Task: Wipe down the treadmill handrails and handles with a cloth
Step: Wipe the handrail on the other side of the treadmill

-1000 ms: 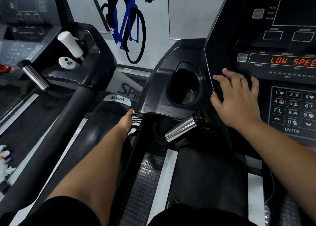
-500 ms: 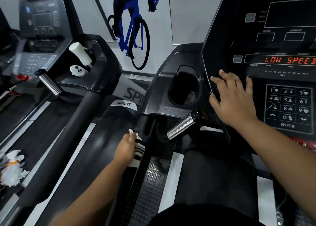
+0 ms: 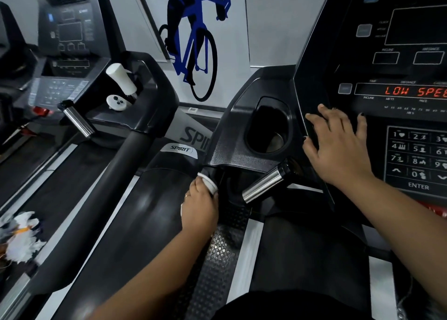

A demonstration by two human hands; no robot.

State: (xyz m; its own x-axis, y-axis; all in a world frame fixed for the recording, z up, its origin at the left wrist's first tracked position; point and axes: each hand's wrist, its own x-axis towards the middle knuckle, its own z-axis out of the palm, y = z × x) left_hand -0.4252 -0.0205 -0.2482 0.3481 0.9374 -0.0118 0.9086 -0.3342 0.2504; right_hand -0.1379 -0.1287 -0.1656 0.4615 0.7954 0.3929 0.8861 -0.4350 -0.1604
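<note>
Close in, my left hand [image 3: 199, 210] curled round cloth [image 3: 208, 181], pressing it on black handrail [image 3: 212, 172] under console [image 3: 242, 130]. Chrome handle [image 3: 264, 185] just beside, untouched. Right hand [image 3: 338, 145] flat, fingers spread, holding nothing, beside keypad [image 3: 418, 157]. Cupholder [image 3: 268, 128] between hands. Farther left, neighbouring treadmill [image 3: 135, 130], white bottle [image 3: 122, 78].

Cup holder [image 3: 267, 128] left of console [image 3: 387, 77], metal grip [image 3: 264, 184] below it, neighbouring treadmill [image 3: 72, 82] far left
</note>
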